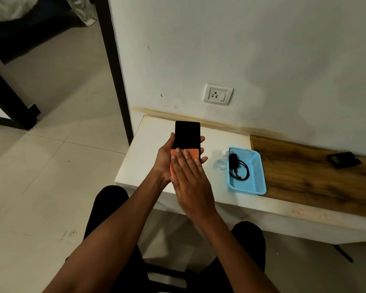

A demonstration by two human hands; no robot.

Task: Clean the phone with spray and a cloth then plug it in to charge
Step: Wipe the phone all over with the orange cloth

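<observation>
On my feed I log: a white plastered wall (pixel 262 49), scuffed and stained brown along its foot; a white wall socket plate (pixel 218 94) set in it; a low white bench top (pixel 152 140) against the wall, adjoining a wood-grain panel (pixel 304 172); pale glossy floor tiles (pixel 51 166); a dark door frame post (pixel 114 66) at left. Light is dim and even.

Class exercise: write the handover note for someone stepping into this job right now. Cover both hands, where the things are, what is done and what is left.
Left hand grips the phone, screen up.
Right hand presses the orange cloth flat on its lower end.
Spray bottle lies on the white table; charger sits in the blue basket.
Wall socket has nothing plugged in.
Underway: wiping. Left: finish wiping, plug in.
</observation>
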